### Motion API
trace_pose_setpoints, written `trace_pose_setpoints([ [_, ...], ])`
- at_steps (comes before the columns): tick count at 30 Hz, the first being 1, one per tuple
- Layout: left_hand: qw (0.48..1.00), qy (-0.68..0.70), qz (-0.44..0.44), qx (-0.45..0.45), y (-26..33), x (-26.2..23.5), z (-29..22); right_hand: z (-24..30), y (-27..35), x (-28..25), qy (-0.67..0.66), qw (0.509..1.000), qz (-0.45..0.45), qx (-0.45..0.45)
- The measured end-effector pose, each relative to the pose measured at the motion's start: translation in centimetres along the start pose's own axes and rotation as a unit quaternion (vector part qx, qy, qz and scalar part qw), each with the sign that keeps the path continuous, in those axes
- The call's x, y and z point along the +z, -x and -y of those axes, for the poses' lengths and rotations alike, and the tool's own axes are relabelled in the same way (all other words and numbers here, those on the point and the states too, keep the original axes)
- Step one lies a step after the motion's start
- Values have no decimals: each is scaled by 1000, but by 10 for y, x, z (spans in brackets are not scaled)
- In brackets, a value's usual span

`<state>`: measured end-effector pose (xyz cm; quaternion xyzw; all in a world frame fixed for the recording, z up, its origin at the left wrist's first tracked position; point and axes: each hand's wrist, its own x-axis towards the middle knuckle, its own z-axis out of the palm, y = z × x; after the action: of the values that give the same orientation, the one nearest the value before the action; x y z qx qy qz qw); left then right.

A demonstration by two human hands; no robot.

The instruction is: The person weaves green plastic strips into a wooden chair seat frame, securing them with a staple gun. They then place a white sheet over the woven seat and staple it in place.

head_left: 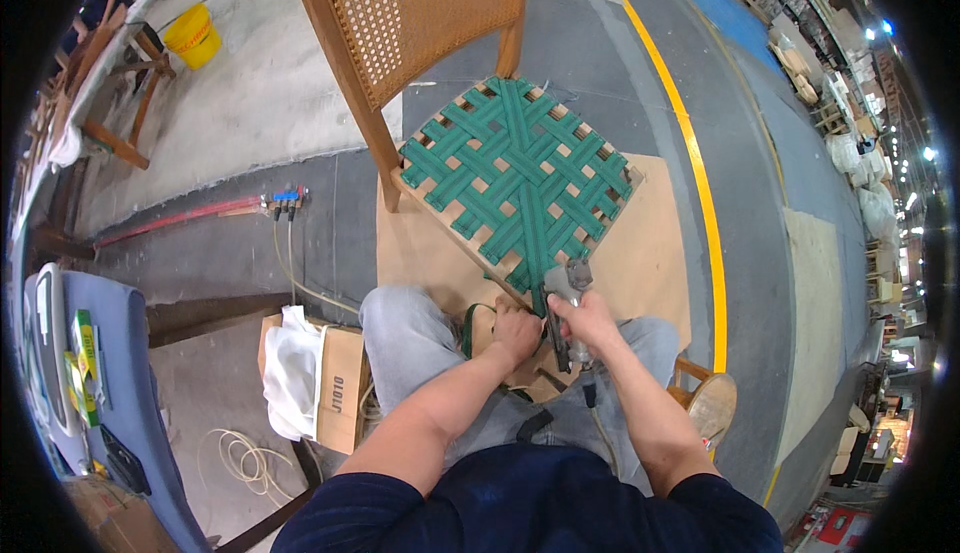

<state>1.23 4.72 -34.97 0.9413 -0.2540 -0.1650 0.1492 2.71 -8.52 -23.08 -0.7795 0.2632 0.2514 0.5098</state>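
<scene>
While a cardboard box [340, 358] is standing beside the left knee [402, 331], the right hand [586, 319] is gripping a grey tool [564, 281] at the near corner of the green-webbed chair [518, 153] ahead; the left hand [517, 331] is curling alongside, its hold unclear.

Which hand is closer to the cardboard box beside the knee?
Left. The left hand is to the right of the box, by the green seat; the right hand is farther right, gripping a grey tool.
</scene>
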Motion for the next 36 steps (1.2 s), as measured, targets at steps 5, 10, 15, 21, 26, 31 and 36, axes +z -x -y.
trace_pose_setpoints([
  [5, 999, -45, -22, 4, 1, 2, 4, -1, -2, 8, -5, 1000, 17, -9],
  [10, 991, 97, 44, -77, 2, -22, -8, -12, 7, -16, -89, 995, -9, -36],
  [15, 922, 368, 61, -100, 5, -62, 18, -22, 32, -51, -159, 985, -57, -47],
  [21, 710, 690, 47, -132, -59, -95, 63, -19, 21, -39, -147, 988, -7, -39],
  [26, 744, 632, 122, -177, -92, -99, 61, -16, 7, -28, -108, 994, -4, -25],
  [31, 743, 623, 166, -180, -107, -94, 71, -13, -5, -18, -70, 997, 6, -13],
  [36, 713, 655, 160, -192, -106, -95, 68, -14, -12, -12, -40, 999, -10, -27],
])
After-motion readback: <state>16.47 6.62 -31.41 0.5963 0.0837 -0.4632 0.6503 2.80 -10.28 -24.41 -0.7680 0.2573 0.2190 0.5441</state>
